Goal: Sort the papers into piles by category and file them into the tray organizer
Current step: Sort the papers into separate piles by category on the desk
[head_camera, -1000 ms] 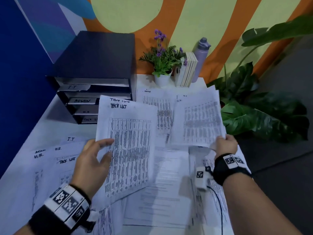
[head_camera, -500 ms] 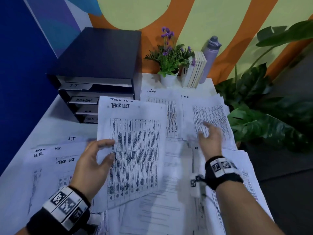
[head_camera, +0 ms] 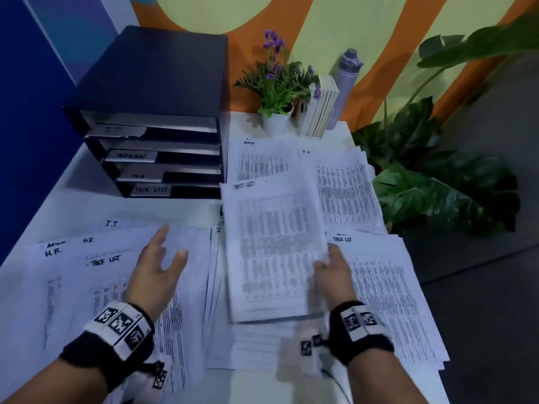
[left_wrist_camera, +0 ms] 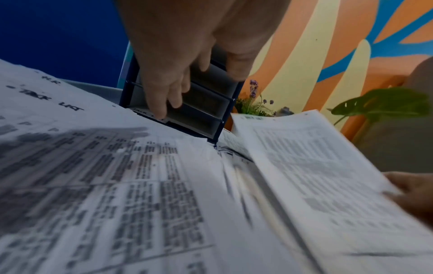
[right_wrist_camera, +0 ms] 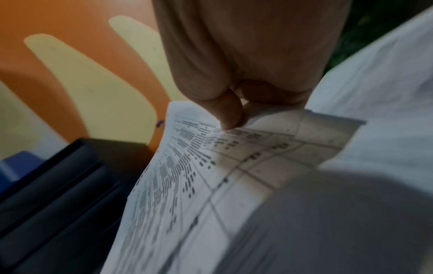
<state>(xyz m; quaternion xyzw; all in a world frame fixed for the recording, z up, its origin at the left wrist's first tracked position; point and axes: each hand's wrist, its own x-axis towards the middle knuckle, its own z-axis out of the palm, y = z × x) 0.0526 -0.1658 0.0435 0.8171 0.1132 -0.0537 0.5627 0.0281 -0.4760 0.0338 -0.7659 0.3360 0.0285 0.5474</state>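
pinching a blurry, seemingly task-list sheet (head_camera: 271,252): right hand (head_camera: 332,272)

tray organizer (head_camera: 163,158) labels "admin", "task list"; handwritten "h.r.", "i.t" on papers (head_camera: 73,258)

head cam looks down on desk; wrist cams sit close over papers (left_wrist_camera: 140,185), both catching organizer (head_camera: 163,112).
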